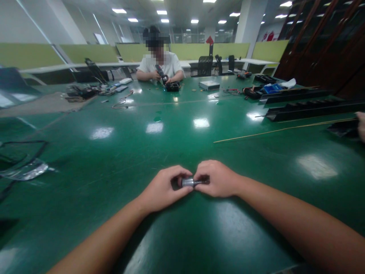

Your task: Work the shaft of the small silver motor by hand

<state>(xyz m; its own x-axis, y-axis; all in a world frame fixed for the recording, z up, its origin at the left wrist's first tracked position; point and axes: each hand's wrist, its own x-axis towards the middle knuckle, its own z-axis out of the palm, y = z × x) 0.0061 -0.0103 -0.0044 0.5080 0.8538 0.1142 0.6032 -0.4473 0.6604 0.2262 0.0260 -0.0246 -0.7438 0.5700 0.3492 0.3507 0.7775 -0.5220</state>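
Note:
Just above the green tabletop, both hands meet at a small silver metal cylinder [187,182] with a thinner, darker stem on its right end. My left hand [164,189] is closed round the cylinder's body, thumb below and fingers above. The stem side is pinched by my right hand [217,179], whose fingertips touch the place where the stem leaves the body. The cylinder lies roughly level, left to right. Fingers cover both its ends, and its exact kind is unclear.
Across the green table [128,148], a person [159,62] works on a dark device [172,86]. Black metal channels [308,108] and a thin yellowish rod [265,133] lie right. Another person's hand [361,125] shows at the right edge. Clear plastic [28,169] lies left.

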